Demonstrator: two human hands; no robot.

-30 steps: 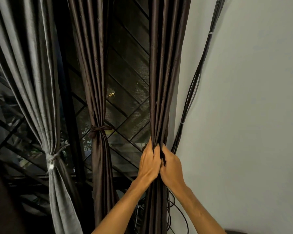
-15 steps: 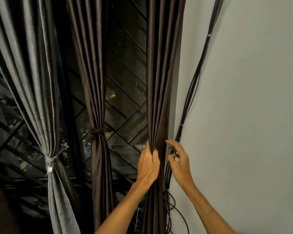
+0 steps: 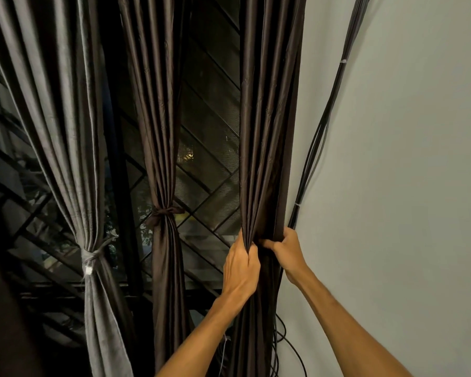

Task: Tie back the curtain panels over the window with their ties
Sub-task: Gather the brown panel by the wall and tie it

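Three curtain panels hang over the dark window. The right brown panel point(image 3: 268, 131) hangs beside the wall, bunched at waist height. My left hand point(image 3: 241, 268) grips its left folds, and my right hand point(image 3: 286, 250) is closed around its right edge, fingers curled into the fabric. No tie shows on this panel. The middle brown panel point(image 3: 161, 131) is cinched by a knotted brown tie point(image 3: 165, 211). The grey panel point(image 3: 60, 131) at the left is cinched by a grey tie point(image 3: 91, 255).
A bundle of black cables point(image 3: 314, 148) runs down the white wall point(image 3: 405, 159) right beside the right panel and loops near the floor. A window grille point(image 3: 210, 170) with diagonal bars lies behind the curtains.
My right hand, open beside the cables half a second ago, has moved left and closed on the panel's right edge. My left hand keeps its grip on the folds.
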